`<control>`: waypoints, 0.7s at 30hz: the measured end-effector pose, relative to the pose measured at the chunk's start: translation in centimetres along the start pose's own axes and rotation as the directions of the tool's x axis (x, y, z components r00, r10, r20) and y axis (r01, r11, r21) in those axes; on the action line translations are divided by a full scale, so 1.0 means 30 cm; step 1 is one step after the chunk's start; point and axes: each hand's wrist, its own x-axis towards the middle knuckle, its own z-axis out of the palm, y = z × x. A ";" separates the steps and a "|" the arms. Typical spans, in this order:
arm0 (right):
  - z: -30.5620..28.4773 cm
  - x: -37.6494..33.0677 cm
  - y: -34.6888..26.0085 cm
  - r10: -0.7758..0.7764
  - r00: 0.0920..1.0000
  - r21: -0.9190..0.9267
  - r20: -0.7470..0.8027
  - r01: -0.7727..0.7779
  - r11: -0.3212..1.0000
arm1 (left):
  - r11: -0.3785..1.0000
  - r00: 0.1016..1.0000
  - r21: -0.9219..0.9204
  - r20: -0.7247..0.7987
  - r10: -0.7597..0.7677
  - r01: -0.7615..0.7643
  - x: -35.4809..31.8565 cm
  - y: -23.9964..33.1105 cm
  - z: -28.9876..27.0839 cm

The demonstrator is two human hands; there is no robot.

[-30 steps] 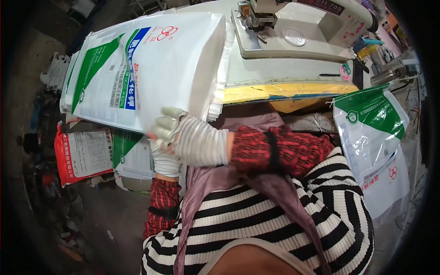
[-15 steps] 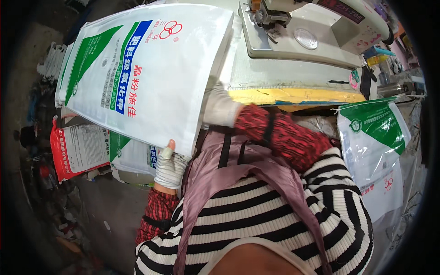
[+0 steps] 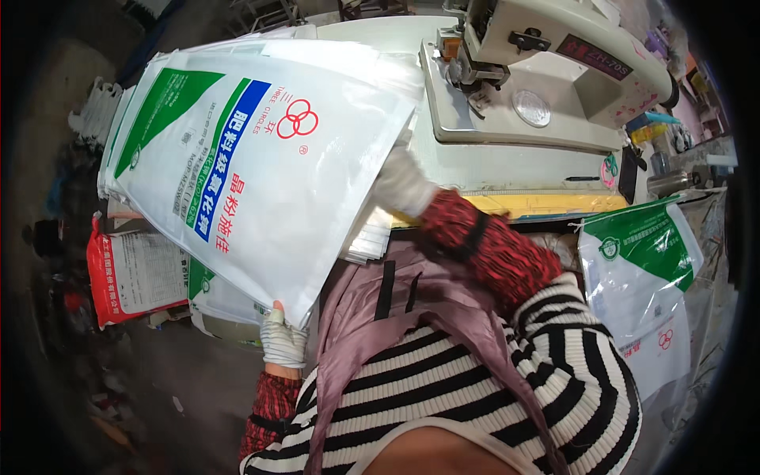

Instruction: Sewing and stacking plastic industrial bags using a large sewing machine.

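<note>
The white bag point(image 3: 317, 170), printed in green, blue and red, lay askew on top of a stack of bags point(image 3: 368, 241) at the left end of the table point(image 3: 467, 174), its near corner jutting out beyond the front edge. The left hand point(image 3: 283, 342) was clamped on that corner, thumb above and the fingers apparently beneath — a pinch that probably kept the loose plastic from sliding. The right hand point(image 3: 405, 180) was at the bag's right-hand edge, perhaps to lift or steady that side; blur and the bag hid its fingertips, so whether it gripped could not be told.

To the right of the stack stood a sewing machine point(image 3: 582, 91), set back from the front edge, which seemed to leave working room before it. A yellow strip point(image 3: 514, 207) ran along that edge. A dark pen point(image 3: 582, 179) and small scissors point(image 3: 609, 169) lay near the table's right end — presumably there for easy reach. Beyond that end hung a green-and-white bag point(image 3: 637, 245); below the stack, to the left, was a red-and-white bag point(image 3: 146, 273).
</note>
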 end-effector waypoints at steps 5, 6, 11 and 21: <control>-0.271 0.000 -0.003 0.330 0.856 0.481 -0.397 -0.112 0.870 | 0.899 0.983 0.398 0.036 0.182 -0.181 0.077 -0.022 -0.220; -0.286 0.025 0.002 0.335 0.827 0.431 -0.452 -0.126 0.893 | 0.727 0.949 0.615 0.141 0.281 -0.306 0.087 -0.026 -0.255; -0.239 0.170 0.017 0.358 0.919 0.020 0.168 -0.366 0.931 | 0.905 0.953 0.360 -0.112 0.282 -0.225 -0.025 0.002 -0.046; -0.146 -0.026 -0.024 0.357 0.933 -0.259 0.050 -0.333 0.907 | 0.998 0.999 0.070 -0.047 0.004 0.000 -0.092 -0.020 -0.115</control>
